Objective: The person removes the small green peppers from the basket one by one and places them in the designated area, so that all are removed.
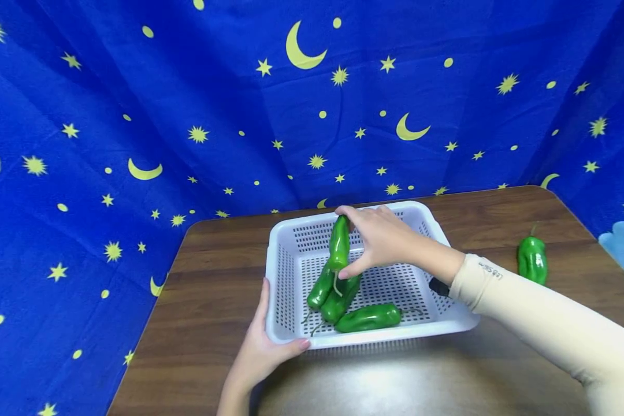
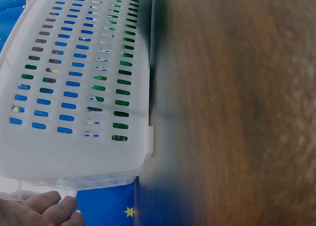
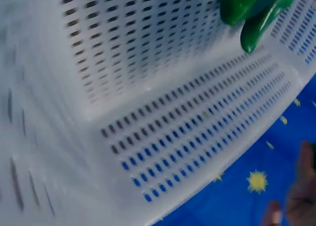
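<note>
Head view: near the frame's centre, the right hand [image 1: 382, 237] grips a green pepper [image 1: 339, 240] between thumb and fingers, over the pale basket [image 1: 385, 335] — spanning it lengthwise, probably so the glossy pod doesn't slip; the left hand [image 1: 262, 345] clasps the basket's lower-left corner, thumb on the rim — likely to steady it; three more peppers [image 1: 369, 318] lie inside, lower centre; a lone pepper [image 1: 533, 260] rests on the table [image 1: 197, 323], frame right.
</note>
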`<state>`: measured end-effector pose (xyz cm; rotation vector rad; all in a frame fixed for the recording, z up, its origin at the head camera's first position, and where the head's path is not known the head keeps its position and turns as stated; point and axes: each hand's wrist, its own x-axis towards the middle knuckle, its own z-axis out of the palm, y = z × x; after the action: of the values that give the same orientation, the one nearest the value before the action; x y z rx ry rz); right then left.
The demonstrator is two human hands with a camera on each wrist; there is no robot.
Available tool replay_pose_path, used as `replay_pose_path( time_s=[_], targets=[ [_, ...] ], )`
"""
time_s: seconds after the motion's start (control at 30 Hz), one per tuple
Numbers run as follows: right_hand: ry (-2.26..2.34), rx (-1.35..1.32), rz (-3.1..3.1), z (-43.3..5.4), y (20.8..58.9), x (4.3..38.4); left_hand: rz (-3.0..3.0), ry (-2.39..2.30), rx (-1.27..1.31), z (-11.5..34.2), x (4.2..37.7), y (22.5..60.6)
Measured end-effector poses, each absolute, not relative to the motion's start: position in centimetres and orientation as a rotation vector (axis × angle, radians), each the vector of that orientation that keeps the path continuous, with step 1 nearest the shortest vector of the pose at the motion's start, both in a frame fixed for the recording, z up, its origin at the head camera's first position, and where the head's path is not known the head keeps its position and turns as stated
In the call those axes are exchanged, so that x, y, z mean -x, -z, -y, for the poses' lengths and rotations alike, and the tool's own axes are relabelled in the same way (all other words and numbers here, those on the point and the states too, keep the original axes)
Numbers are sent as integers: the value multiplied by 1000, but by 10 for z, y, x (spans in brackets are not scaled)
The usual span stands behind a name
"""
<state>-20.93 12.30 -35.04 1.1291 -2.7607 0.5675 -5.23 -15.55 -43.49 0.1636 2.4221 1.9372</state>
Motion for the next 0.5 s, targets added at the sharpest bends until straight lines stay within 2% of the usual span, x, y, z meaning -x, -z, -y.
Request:
replay_pose_path(
  time_s=[0.5],
  targets=[
    [-592,-913,2776,-194,318,189,-2426,-1965,-195,154,51,436]
  ],
)
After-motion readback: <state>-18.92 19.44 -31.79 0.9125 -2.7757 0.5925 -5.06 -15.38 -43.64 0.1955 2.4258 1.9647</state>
